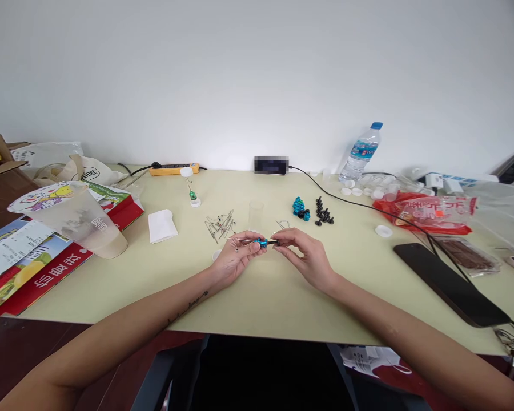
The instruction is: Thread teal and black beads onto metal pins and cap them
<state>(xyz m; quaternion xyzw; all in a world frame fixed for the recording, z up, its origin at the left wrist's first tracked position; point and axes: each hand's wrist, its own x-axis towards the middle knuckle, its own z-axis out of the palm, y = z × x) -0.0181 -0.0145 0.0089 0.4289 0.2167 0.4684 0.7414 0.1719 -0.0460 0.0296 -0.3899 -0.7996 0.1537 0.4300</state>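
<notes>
Between thumb and fingers, my left hand (235, 257) holds a small blue part (261, 243) with a thin metal wire sticking out to the left. My right hand (306, 257) pinches a small black part (274, 242) at the blue part's right end. Just beyond the hands stands a clear tube (256, 214). Metal pins (221, 225) lie in a loose pile to the left. Blue pieces (300, 206) and black pieces (324, 212) are grouped to the right. An assembled piece with a green part (192, 196) stands farther back on the left.
A white paper (163, 226), a tilted plastic cup (77, 220) and a red box (64, 268) are at left. On the right are a water bottle (363, 153), white caps (368, 185), a red bag (426, 212), a black phone (449, 282) and a cable.
</notes>
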